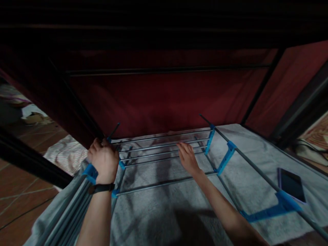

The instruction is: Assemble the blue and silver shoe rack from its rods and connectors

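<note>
A rack frame of thin grey metal tubes [166, 184] and blue plastic connectors [227, 158] lies before me. My left hand [104, 162], with a dark band at the wrist, curls its fingers over the frame's far left corner, covering most of the joint there. Beside that wrist is another blue connector [90, 173]. Over the parallel crossbars [148, 148] at the far end reaches my right hand [188, 158], its fingers extended and close together. Its fingertips are at one of the bars; whether they touch it I cannot tell.
Several loose grey tubes [68, 213] lie at the lower left. A grey cloth [159, 212] spreads under the frame. To the right rests a phone [291, 185]. Dark red panels [166, 102] with black edges stand behind. Tiled floor [23, 181] shows at left.
</note>
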The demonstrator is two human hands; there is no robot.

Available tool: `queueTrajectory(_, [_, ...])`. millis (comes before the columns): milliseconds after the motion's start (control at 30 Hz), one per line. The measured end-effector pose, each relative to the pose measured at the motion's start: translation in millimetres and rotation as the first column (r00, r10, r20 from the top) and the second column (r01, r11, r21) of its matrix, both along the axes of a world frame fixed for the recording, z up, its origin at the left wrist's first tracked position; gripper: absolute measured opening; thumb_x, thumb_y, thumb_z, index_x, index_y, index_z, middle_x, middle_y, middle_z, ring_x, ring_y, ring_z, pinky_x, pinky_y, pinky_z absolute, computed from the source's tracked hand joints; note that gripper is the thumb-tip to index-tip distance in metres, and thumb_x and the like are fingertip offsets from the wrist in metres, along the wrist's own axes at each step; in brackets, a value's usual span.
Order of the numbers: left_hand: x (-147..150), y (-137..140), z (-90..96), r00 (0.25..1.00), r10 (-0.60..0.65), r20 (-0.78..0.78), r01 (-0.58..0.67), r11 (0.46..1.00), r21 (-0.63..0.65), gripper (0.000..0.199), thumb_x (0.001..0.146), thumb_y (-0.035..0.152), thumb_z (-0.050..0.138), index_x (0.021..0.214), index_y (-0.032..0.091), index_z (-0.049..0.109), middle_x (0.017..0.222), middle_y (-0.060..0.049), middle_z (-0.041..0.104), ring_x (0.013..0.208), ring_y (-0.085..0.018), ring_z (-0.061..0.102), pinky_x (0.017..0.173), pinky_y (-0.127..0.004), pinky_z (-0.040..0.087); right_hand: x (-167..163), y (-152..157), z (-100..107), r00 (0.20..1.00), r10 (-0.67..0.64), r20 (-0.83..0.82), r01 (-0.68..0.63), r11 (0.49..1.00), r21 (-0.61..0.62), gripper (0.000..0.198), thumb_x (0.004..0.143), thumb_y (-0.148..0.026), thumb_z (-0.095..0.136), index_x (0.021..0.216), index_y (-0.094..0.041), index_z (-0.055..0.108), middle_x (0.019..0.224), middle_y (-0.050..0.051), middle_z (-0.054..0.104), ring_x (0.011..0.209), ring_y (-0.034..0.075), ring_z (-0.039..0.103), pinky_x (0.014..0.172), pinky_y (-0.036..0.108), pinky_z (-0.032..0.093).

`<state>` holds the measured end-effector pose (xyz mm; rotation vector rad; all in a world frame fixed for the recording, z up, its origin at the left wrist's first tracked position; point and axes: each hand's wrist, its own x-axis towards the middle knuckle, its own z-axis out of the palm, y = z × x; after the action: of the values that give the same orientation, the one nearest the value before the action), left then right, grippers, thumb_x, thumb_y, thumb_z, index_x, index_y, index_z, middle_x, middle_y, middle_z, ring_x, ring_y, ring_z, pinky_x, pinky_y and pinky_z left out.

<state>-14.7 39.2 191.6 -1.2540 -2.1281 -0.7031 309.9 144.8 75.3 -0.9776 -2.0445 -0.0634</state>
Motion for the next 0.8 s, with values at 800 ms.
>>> queueTrajectory(800, [43,39,121.7,0.971,-0.046,0.235,0.125,0.934,-0.334,0.036,0.096,0.035,0.049,0.119,0.014,0.068,0.119,-0.013,0.069,0.117,-0.030,0.063,0.097,-0.041,0.048,43,-79,-121,0.976,-0.026,0.218,0.073,0.975,-0.209,0.037,0.105,-0.028,0.034,0.106,-0.018,0.069,0.104,0.010,0.074,0.098,0.025,0.063,0.098,0.042,0.038])
